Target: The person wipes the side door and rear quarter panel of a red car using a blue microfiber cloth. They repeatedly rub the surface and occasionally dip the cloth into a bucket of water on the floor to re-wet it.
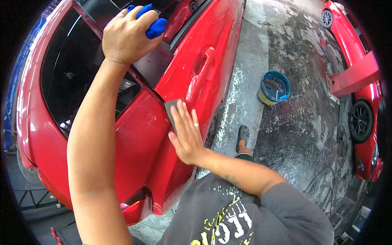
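Observation:
Over the roof edge and side window of a red car (pixel 143 130), my left hand (pixel 127 38) is closed round a crumpled blue cloth (pixel 157 27). My right hand (pixel 188 132) lies flat on the car's side, just behind the door handle (pixel 201 73). Beneath its fingers it holds a dark grey sheet, apparently sandpaper (pixel 170 112), against the painted panel. Most of the sheet is hidden under the hand. Water drops and wet streaks show on the red paint around the handle.
A blue and yellow bucket (pixel 274 87) with liquid and tools stands on the wet, stained floor to the right. Beyond it are a red lift post (pixel 355 75) and another red car (pixel 369 122). A dark hose or cable (pixel 326 183) lies on the floor.

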